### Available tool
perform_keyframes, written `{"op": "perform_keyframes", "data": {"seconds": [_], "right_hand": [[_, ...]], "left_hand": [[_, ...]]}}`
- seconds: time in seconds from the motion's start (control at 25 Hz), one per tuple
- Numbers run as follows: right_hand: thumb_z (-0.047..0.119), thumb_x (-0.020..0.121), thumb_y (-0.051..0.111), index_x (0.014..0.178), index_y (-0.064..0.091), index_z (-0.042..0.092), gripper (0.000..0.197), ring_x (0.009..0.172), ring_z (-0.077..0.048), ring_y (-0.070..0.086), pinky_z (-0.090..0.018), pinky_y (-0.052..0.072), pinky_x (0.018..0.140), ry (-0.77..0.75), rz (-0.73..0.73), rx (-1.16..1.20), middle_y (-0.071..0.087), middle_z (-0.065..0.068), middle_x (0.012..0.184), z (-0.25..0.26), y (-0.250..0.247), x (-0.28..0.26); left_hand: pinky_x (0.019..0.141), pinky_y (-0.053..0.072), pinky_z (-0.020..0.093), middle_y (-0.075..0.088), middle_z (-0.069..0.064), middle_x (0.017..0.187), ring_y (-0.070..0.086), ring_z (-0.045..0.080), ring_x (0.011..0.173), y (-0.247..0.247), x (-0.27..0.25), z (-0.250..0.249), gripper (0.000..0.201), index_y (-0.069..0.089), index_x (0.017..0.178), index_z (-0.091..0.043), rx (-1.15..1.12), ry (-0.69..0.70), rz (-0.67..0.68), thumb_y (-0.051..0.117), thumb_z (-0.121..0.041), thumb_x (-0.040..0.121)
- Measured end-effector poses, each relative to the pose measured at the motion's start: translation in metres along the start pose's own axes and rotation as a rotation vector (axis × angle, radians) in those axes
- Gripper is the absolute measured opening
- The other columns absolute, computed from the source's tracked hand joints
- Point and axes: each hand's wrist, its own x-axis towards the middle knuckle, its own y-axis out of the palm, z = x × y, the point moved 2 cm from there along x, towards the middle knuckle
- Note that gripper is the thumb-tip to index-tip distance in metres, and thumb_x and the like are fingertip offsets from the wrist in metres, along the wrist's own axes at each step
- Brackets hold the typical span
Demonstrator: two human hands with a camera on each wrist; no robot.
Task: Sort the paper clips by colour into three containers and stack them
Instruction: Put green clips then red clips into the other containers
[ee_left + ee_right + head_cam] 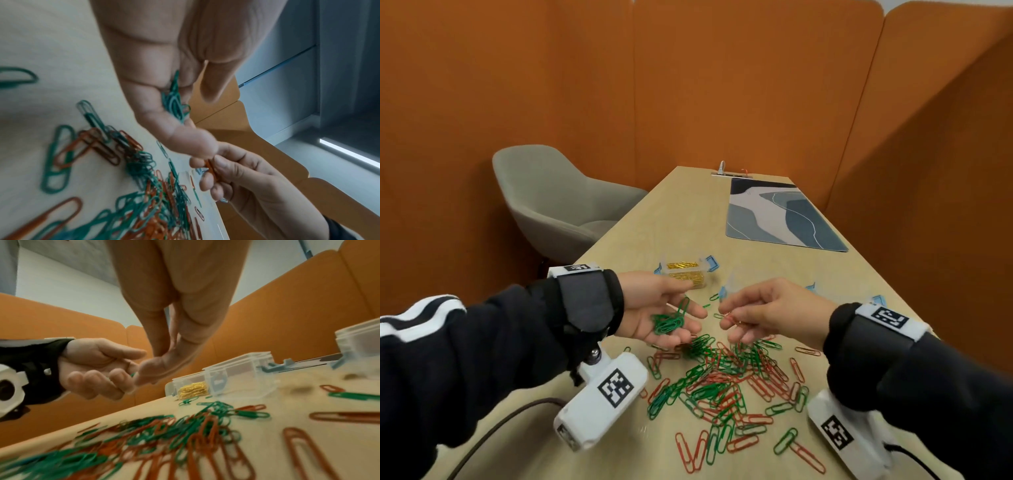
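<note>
My left hand [685, 320] is turned palm up above the table, and a small heap of green paper clips [669, 322] [174, 104] lies in its cupped palm. Just to its right, my right hand [734, 322] pinches a few red paper clips [729, 317] [211, 168] between thumb and fingers, fingertips almost touching the left hand. Below both hands a mixed pile of red and green clips [726, 380] [185, 426] is spread on the table. A clear container holding gold clips [686, 274] [193, 390] stands behind the left hand. Two more clear containers [238, 373] [357, 340] stand to its right, partly hidden in the head view.
A patterned desk mat [780, 216] lies at the far right of the wooden table [671, 222]. A grey chair [551, 202] stands off the left edge. Orange partition walls [722, 85] enclose the table. A cable [500, 421] runs from the left wrist camera.
</note>
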Motion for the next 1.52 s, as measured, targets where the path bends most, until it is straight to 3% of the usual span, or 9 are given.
{"op": "perform_keyframes", "data": {"seconds": [0.28,0.48,0.72,0.84,0.96,1.08,1.16,1.4,1.52], "right_hand": [[-0.005,0.089,0.053,0.102,0.065,-0.003,0.018,0.063,-0.012,0.064,-0.014,0.055,0.057,0.059,-0.252,-0.022,0.067,-0.011,0.08,0.002,-0.049,0.01],[0.008,0.086,0.061,0.086,0.07,0.021,0.016,0.067,-0.002,0.064,-0.016,0.048,0.059,0.188,0.07,-0.367,0.07,0.005,0.081,-0.011,-0.059,0.007],[0.016,0.084,0.066,0.089,0.071,0.018,0.008,0.059,0.001,0.06,-0.012,0.046,0.052,0.097,-0.099,-0.482,0.068,0.005,0.074,-0.016,-0.072,0.006],[0.019,0.074,0.077,0.089,0.071,0.015,0.017,0.057,-0.002,0.06,-0.015,0.048,0.053,0.115,-0.006,-0.515,0.069,0.002,0.075,-0.022,-0.064,-0.001],[0.024,0.062,0.086,0.087,0.07,0.023,0.03,0.061,-0.004,0.058,-0.02,0.047,0.058,0.108,0.116,-0.594,0.069,0.007,0.08,-0.025,-0.045,-0.009],[0.025,0.059,0.087,0.087,0.071,0.027,0.032,0.061,0.001,0.059,-0.017,0.047,0.064,0.064,0.262,-0.592,0.069,0.011,0.079,-0.02,-0.027,-0.018],[0.027,0.059,0.087,0.089,0.071,0.03,0.034,0.064,0.001,0.06,-0.014,0.047,0.065,0.016,0.291,-0.586,0.068,0.016,0.075,-0.013,-0.014,-0.023],[0.041,0.073,0.075,0.113,0.063,0.033,0.043,0.088,-0.006,0.054,-0.014,0.041,0.067,-0.123,0.124,-0.87,0.054,0.017,0.088,-0.004,0.016,-0.011],[0.037,0.078,0.071,0.11,0.065,0.03,0.033,0.087,-0.006,0.056,-0.018,0.045,0.071,-0.108,0.083,-0.868,0.057,0.016,0.09,-0.008,0.013,-0.005]], "left_hand": [[0.03,0.028,0.011,0.05,0.0,0.051,0.041,0.008,0.032,0.018,0.036,-0.047,0.034,0.05,0.071,-0.011,0.129,0.014,-0.072,0.031,-0.02,0.098],[0.029,0.027,0.011,0.047,-0.001,0.045,0.04,0.006,0.029,0.032,0.064,-0.08,0.039,0.048,0.067,-0.011,0.158,0.097,-0.124,0.032,-0.026,0.1],[0.074,0.041,0.027,0.062,-0.002,0.079,0.059,0.013,0.076,0.056,0.086,-0.098,0.045,0.059,0.077,-0.015,0.373,0.37,-0.191,0.029,-0.04,0.099],[0.07,0.048,0.021,0.063,-0.007,0.08,0.061,0.009,0.078,0.042,0.053,-0.086,0.017,0.063,0.088,-0.018,0.609,0.523,-0.282,0.051,-0.028,0.093],[0.049,0.05,0.018,0.064,0.001,0.074,0.058,0.008,0.055,0.015,0.009,-0.042,0.02,0.062,0.084,-0.016,0.943,0.239,-0.079,0.078,-0.013,0.072],[0.054,0.052,0.019,0.066,-0.005,0.074,0.058,0.01,0.056,-0.011,-0.029,0.017,0.032,0.061,0.076,-0.025,1.277,-0.191,0.049,0.087,-0.018,0.059],[0.063,0.054,0.019,0.065,-0.008,0.069,0.057,0.007,0.06,-0.019,-0.047,0.042,0.036,0.059,0.074,-0.027,1.276,-0.222,0.021,0.089,-0.026,0.055],[0.061,0.043,0.005,0.064,-0.01,0.068,0.056,0.002,0.058,-0.003,-0.036,0.042,0.016,0.063,0.073,-0.031,1.137,0.19,-0.196,0.076,-0.022,0.074],[0.066,0.043,0.008,0.059,-0.014,0.077,0.055,0.001,0.068,0.011,-0.03,0.031,0.019,0.06,0.086,-0.032,1.167,0.349,-0.322,0.075,-0.037,0.074]]}}
